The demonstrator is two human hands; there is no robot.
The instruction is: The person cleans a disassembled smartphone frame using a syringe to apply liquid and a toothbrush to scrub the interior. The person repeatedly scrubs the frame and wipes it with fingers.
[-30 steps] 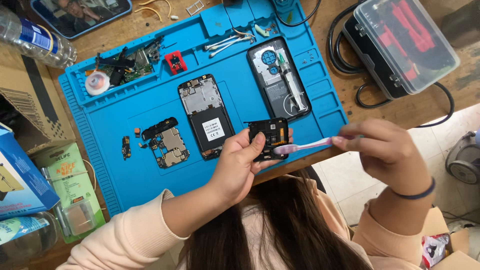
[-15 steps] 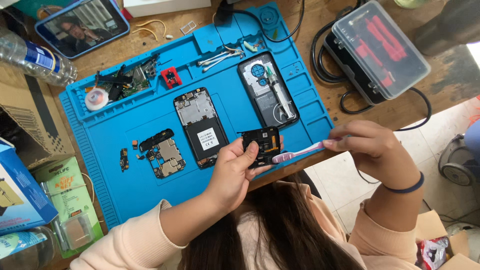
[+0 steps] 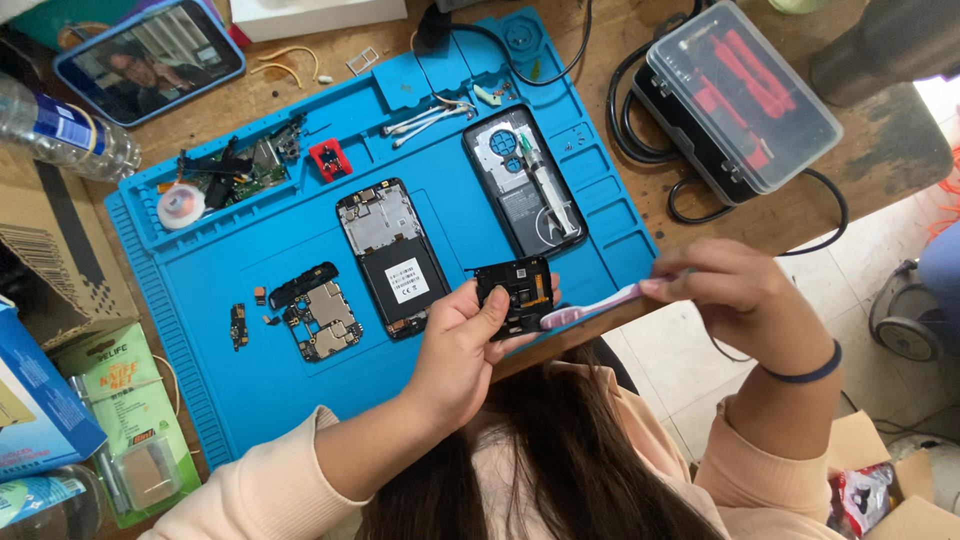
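Observation:
My left hand [image 3: 462, 345] holds a small black circuit board [image 3: 516, 291] above the near edge of the blue work mat [image 3: 240, 385]. My right hand [image 3: 745, 300] grips a pink toothbrush [image 3: 592, 305], and its head touches the board's right side. On the mat lie an opened phone frame [image 3: 392, 256], a phone back shell [image 3: 525, 180] with a syringe in it, and a motherboard [image 3: 320, 318].
A clear-lidded case with red parts [image 3: 745, 95] and black cables sit on the right of the wooden table. A phone showing video [image 3: 150, 58], a water bottle [image 3: 65, 128], cardboard boxes and green packets [image 3: 125, 400] stand at the left. Cotton swabs [image 3: 425, 118] lie at the mat's top.
The view has shifted, so the mat sits higher and farther left in frame. Both hands keep the board and toothbrush together; the brush stays against the board's edge.

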